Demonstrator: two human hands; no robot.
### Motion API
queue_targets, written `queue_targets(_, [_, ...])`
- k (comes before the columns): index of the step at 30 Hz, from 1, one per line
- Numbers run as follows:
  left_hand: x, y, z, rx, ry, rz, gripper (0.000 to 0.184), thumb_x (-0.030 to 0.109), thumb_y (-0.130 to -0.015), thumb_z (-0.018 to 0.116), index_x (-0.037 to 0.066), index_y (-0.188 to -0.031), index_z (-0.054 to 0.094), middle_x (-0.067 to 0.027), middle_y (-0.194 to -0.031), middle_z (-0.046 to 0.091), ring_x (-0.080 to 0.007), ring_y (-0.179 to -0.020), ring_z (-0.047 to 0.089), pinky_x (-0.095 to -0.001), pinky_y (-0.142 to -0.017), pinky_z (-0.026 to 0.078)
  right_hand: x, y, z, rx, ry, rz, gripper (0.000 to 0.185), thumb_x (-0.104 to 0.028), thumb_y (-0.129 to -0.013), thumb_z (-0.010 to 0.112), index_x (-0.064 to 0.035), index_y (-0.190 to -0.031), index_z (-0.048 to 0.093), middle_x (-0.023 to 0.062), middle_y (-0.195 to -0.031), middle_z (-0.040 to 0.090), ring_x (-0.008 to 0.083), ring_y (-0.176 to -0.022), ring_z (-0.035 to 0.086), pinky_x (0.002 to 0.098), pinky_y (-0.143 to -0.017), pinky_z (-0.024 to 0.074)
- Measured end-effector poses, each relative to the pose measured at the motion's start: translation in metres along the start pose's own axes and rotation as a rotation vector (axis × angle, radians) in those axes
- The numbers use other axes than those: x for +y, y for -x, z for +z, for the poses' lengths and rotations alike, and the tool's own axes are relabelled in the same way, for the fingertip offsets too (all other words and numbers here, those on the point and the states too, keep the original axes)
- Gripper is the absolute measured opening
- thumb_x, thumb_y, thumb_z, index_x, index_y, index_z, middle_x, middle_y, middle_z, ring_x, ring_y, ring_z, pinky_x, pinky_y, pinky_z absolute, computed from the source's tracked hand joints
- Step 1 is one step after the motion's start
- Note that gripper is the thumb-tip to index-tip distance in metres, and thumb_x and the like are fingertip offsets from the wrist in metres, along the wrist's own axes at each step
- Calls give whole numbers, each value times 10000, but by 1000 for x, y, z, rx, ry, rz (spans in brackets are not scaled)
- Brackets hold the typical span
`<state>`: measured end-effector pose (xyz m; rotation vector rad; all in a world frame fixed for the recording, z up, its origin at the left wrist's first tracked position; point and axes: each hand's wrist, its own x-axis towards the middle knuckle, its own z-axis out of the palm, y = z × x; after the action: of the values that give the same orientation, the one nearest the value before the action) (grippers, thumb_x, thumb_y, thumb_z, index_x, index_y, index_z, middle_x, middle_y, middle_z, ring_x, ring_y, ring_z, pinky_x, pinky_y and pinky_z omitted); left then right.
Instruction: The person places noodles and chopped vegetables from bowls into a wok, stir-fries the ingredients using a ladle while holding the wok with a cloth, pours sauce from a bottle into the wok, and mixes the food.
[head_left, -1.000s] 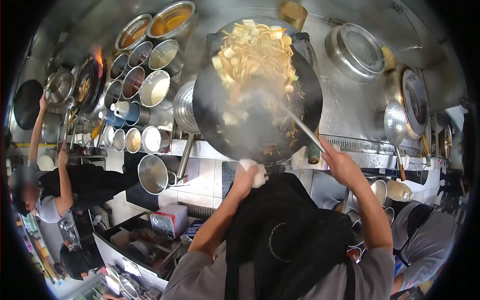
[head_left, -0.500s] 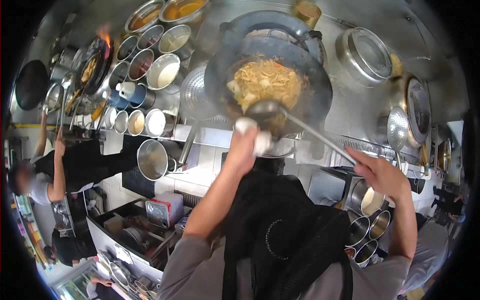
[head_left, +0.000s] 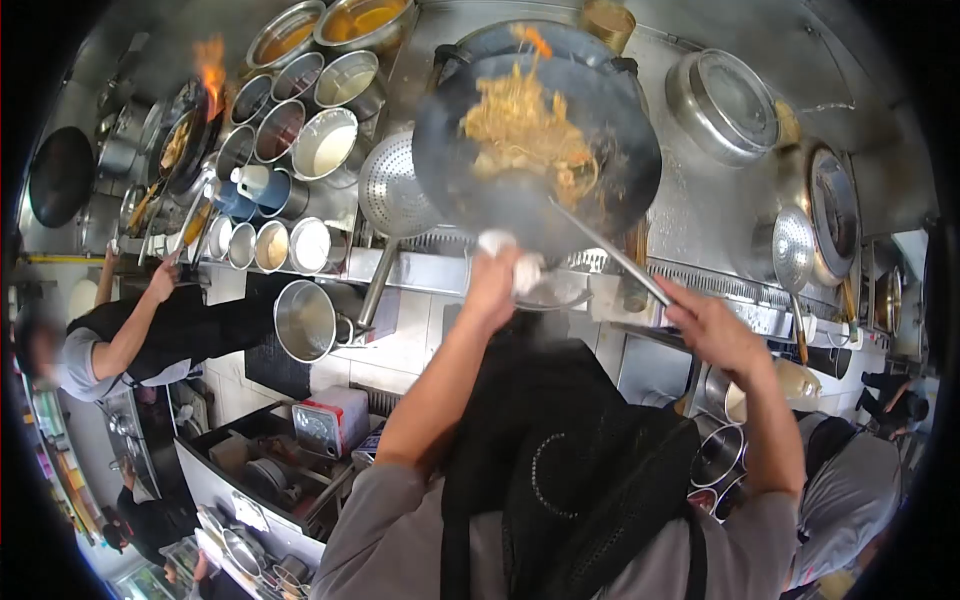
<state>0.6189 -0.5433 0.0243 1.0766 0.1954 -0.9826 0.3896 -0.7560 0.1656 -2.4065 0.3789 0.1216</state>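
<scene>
My left hand [head_left: 495, 288] is closed around a white cloth [head_left: 527, 273] at the near edge of a large dark wok [head_left: 630, 150]. Whatever handle lies under the cloth is hidden. In the wok, a loose mass of yellow-brown noodles [head_left: 530, 125] with pale pieces spreads upward, a few orange bits flying over the far rim. My right hand [head_left: 718, 328] grips the long metal handle of a ladle [head_left: 615, 252]. The ladle's bowl dips into the wok's near side, blurred by motion and steam.
Left of the wok rest a perforated strainer [head_left: 395, 185] and several metal pots of sauces and seasonings, including a white-filled pot [head_left: 327, 143]. A lidded steel pot [head_left: 725, 105] and a second strainer [head_left: 793, 245] are at right. A co-worker [head_left: 130, 340] cooks at left near a flame [head_left: 210, 75].
The noodles have been thrown up and toward the far rim. My right hand and the ladle have moved left and slightly up. The co-worker's flame has grown taller.
</scene>
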Motion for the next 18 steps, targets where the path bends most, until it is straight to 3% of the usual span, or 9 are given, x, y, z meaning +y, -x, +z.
queue_targets(2, [-9,-5,-14,-51,-19,22,201,101,-964,499,7,-1141,515,-177,-1058,630,-277,-867,682,-435,-740,601,-44,-7,-47,-322,-252,505,468,-210,-1007,540,-200,-1467,449,107,-717,639,204,-564,588,343,-579,498])
queue_targets(3, [-9,10,-11,-19,-3,42,207,97,-962,500,0,-1144,514,-176,-1042,642,-277,-873,684,-428,-745,599,-36,6,-60,-319,-256,374,457,-201,-1018,527,-197,-1469,453,21,-670,548,76,-523,433,255,-508,433])
queue_targets(4, [-12,36,-10,14,7,53,212,93,-961,501,-8,-1147,513,-175,-1026,654,-278,-878,687,-420,-751,598,-59,8,-85,-452,-180,609,466,-213,-1007,556,-191,-1463,462,32,-676,564,91,-526,470,259,-516,445])
queue_targets(6, [8,52,-1,-18,-48,107,209,96,-960,506,-14,-1138,513,-154,-960,674,-282,-836,690,-416,-754,598,-59,21,-108,-544,-172,653,475,-201,-994,574,-181,-1457,470,67,-694,599,119,-545,515,302,-565,470])
queue_targets(8, [28,47,2,-29,-15,-37,202,111,-957,522,-5,-1122,515,-152,-946,682,-286,-799,695,-401,-736,598,-53,19,-100,-395,57,366,482,-186,-973,598,-175,-1442,489,139,-756,649,222,-577,589,353,-620,484])
queue_targets(11, [38,9,14,-1,-110,-20,172,155,-965,537,13,-1062,551,-147,-930,683,-260,-768,692,-364,-629,552,-4,-19,-38,-99,134,89,494,-192,-952,604,-169,-1433,491,234,-815,657,417,-688,633,447,-663,497])
queue_targets(15, [-64,-8,-43,-18,-324,151,273,130,-950,543,15,-1195,505,-109,-1051,624,-193,-938,639,-351,-770,551,67,-35,73,159,227,178,568,-212,-934,624,-183,-1467,429,258,-804,658,441,-742,656,532,-653,507])
queue_targets(17, [-89,-6,-75,-15,-243,57,343,23,-912,522,32,-1250,466,-125,-1166,585,-228,-1023,628,-373,-864,551,69,-15,106,325,143,137,548,-184,-929,642,-182,-1446,460,257,-861,671,438,-753,659,512,-665,523])
queue_targets(18, [-70,8,-56,-26,-201,174,353,-7,-903,502,33,-1252,464,-134,-1149,591,-248,-1021,639,-399,-831,566,63,-5,114,387,22,106,527,-149,-929,649,-165,-1428,482,266,-947,673,432,-800,663,488,-690,533])
